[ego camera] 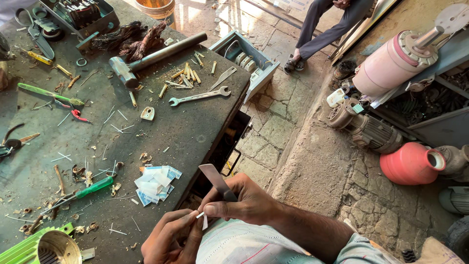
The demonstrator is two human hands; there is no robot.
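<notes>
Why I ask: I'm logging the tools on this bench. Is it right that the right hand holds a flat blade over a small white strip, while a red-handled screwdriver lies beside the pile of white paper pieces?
Not quite. The head view shows the screwdriver has a green handle, not red. The rest holds: the right hand holds a flat blade over a small white strip pinched by the left hand, and the screwdriver lies beside the pile of white paper pieces.

On the surface (195,132), the hammer (146,59) lies behind the wrench (200,96). The paper slips (155,184) lie well in front of the wrench, the screwdriver (83,191) just left of them. The hands (205,222) meet in front of the slips, at the surface's near edge.
</notes>
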